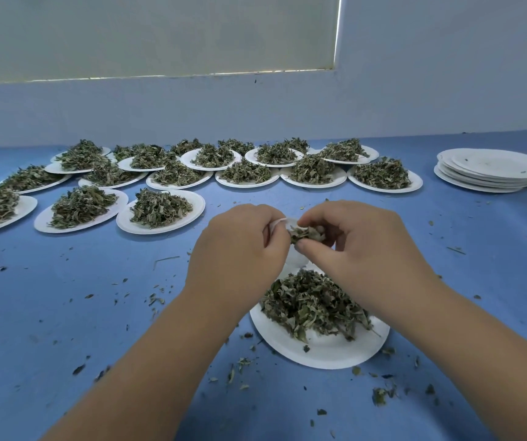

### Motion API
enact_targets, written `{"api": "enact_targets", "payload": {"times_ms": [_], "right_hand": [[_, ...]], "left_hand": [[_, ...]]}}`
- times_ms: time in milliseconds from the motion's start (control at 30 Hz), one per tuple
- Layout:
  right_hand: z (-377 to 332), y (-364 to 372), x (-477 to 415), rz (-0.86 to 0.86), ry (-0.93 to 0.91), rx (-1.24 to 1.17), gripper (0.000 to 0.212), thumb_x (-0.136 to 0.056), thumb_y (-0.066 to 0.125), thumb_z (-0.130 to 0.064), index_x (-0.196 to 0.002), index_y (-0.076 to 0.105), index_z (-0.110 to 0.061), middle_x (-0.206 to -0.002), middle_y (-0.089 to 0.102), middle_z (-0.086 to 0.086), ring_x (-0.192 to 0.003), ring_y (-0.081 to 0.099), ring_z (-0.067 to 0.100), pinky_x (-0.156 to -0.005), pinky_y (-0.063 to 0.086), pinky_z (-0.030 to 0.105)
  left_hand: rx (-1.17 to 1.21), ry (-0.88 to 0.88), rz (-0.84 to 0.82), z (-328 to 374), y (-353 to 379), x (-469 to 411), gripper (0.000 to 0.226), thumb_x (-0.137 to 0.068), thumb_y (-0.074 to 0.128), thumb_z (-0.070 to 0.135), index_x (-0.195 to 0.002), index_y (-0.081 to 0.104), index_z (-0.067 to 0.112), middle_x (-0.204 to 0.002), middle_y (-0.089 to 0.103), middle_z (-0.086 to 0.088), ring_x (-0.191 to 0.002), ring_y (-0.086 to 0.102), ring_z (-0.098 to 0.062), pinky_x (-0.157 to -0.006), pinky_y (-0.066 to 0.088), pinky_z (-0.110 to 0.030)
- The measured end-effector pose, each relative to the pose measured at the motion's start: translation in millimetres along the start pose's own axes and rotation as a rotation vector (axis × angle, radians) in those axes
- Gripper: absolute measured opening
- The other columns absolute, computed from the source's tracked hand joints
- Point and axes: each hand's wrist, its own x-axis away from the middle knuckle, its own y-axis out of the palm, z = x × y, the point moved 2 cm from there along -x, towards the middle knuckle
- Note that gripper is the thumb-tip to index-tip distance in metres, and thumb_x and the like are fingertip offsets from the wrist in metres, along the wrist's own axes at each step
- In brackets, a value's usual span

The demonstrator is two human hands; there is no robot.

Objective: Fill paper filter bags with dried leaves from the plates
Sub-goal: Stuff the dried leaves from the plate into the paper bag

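My left hand (240,246) grips a downward-hanging filter bag (293,259) while my right hand (360,246) pinches dried leaves (303,234) at its mouth.

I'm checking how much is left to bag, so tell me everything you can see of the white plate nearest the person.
The nearest plate is round, white, shallow-rimmed, seemingly paper. It lies flat on the blue table among loose crumbs. A heap of dried leaves covers its far half; the near half is mostly bare. The right forearm hides part of its right rim. Above its far edge the left hand holds a filter bag and the right hand pinches a tuft.
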Motion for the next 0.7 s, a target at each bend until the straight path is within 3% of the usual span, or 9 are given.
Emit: {"api": "enact_targets", "payload": {"times_ms": [100, 300, 500, 600, 700], "right_hand": [[-0.4, 4.5, -1.5, -0.024, -0.022, 0.13, 0.024, -0.083, 0.07, -0.031, -0.107, 0.065, -0.03, -0.079, 0.054, -0.018, -0.071, 0.046, -0.001, -0.066, 0.033, 0.011], [-1.6, 3.4, -0.7, -0.037, -0.049, 0.085, 0.026, -0.079, 0.075, -0.029, -0.089, 0.051, -0.034, -0.085, 0.05, -0.017, -0.076, 0.05, -0.009, -0.065, 0.037, 0.005], [-2.2, 4.8, -2.3, -0.033, -0.117, 0.154, 0.006, -0.085, 0.069, -0.019, -0.085, 0.066, -0.024, -0.081, 0.057, -0.011, -0.069, 0.047, 0.0, -0.067, 0.036, 0.01], [-2.0, 5.8, -1.9, -0.007, -0.153, 0.142, 0.013, -0.085, 0.066, -0.011, -0.086, 0.071, -0.023, -0.079, 0.062, -0.008, -0.069, 0.051, 0.004, -0.066, 0.039, 0.014], [-0.3, 8.9, -2.7, 0.021, -0.156, 0.059, 0.014, -0.085, 0.066, -0.008, -0.088, 0.072, -0.02, -0.082, 0.065, -0.006, -0.074, 0.058, 0.009, -0.073, 0.049, 0.027]], "left_hand": [[0.006, -0.002, -0.022, 1.5, 0.2, 0.4, 0.018, -0.092, 0.057, 0.022, -0.08, 0.07, 0.022, -0.059, 0.048, 0.01, -0.064, 0.051, -0.013, -0.062, 0.048, -0.041], [0.006, -0.018, -0.03, 1.5, 0.7, -0.3, 0.019, -0.092, 0.056, 0.022, -0.078, 0.069, 0.024, -0.059, 0.047, 0.012, -0.065, 0.051, -0.012, -0.064, 0.048, -0.04], [0.0, -0.021, -0.04, -0.2, 1.1, -1.0, 0.021, -0.093, 0.054, 0.022, -0.079, 0.07, 0.024, -0.062, 0.051, 0.009, -0.067, 0.052, -0.013, -0.063, 0.047, -0.04], [0.005, -0.004, -0.028, 0.5, 1.2, -0.9, 0.02, -0.092, 0.055, 0.02, -0.082, 0.072, 0.024, -0.061, 0.051, 0.01, -0.064, 0.051, -0.011, -0.06, 0.046, -0.037], [0.017, -0.007, -0.033, -0.3, 2.3, -0.2, 0.02, -0.092, 0.055, 0.02, -0.083, 0.072, 0.024, -0.062, 0.052, 0.011, -0.062, 0.049, -0.008, -0.057, 0.043, -0.032]]}}
